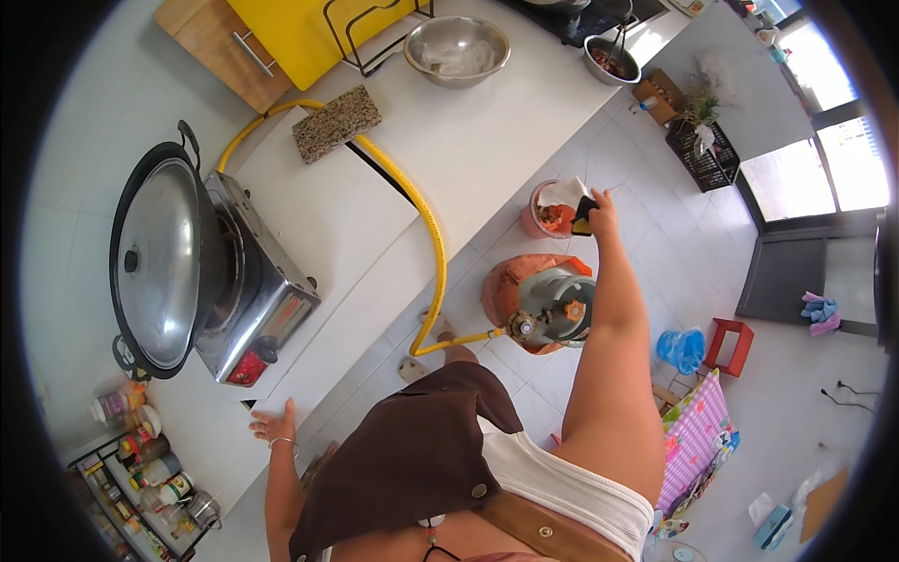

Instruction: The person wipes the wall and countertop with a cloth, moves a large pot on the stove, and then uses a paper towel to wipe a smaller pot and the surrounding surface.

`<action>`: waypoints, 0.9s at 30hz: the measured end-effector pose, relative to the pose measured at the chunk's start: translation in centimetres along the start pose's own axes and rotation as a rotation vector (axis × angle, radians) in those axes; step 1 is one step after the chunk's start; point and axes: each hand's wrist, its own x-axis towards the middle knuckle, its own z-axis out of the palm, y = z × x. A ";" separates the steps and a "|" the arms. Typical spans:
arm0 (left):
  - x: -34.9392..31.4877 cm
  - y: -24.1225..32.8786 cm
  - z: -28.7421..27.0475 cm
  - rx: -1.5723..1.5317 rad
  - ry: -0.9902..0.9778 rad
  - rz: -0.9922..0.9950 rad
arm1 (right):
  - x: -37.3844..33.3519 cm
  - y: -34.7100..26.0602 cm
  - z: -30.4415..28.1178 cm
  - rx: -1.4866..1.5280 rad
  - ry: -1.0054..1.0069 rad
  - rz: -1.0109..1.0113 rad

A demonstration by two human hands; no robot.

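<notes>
My right arm reaches out over the floor, and my right hand (604, 217) is closed on a small black-and-yellow thing (584, 217) whose kind I cannot make out. It is at the right rim of a pink waste bin (529, 221), which holds white paper and orange-red scraps. My left hand (272, 425) lies with fingers apart on the white counter's front edge, holding nothing. Close by is a steel gas stove (286, 323). On the stove sits a black wok (213, 253) under a domed metal lid (164, 272).
A gas cylinder (562, 288) stands on the floor between me and the bin. Its yellow hose (436, 253) loops over the counter edge. On the counter are a granite slab (337, 124), a steel bowl (457, 51) and a rack of bottles and jars (169, 478). A black crate (698, 155) stands farther off.
</notes>
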 end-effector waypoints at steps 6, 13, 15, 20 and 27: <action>0.4 -1.3 1.3 0.031 0.028 0.012 | 2.5 -10.8 -3.2 0.251 0.104 0.184; 1.2 -1.3 1.6 0.069 -0.019 -0.006 | -8.3 -28.7 -0.1 0.704 -0.200 -0.766; 1.2 -1.0 1.5 0.039 -0.031 0.003 | -13.3 -29.9 2.7 0.348 -0.474 -1.002; 1.6 -1.6 1.9 0.028 -0.047 -0.039 | -14.0 -26.1 6.5 0.222 -0.551 -1.210; 0.3 -1.8 2.0 -0.004 -0.053 -0.031 | -4.8 -22.0 4.2 0.424 -0.500 -0.814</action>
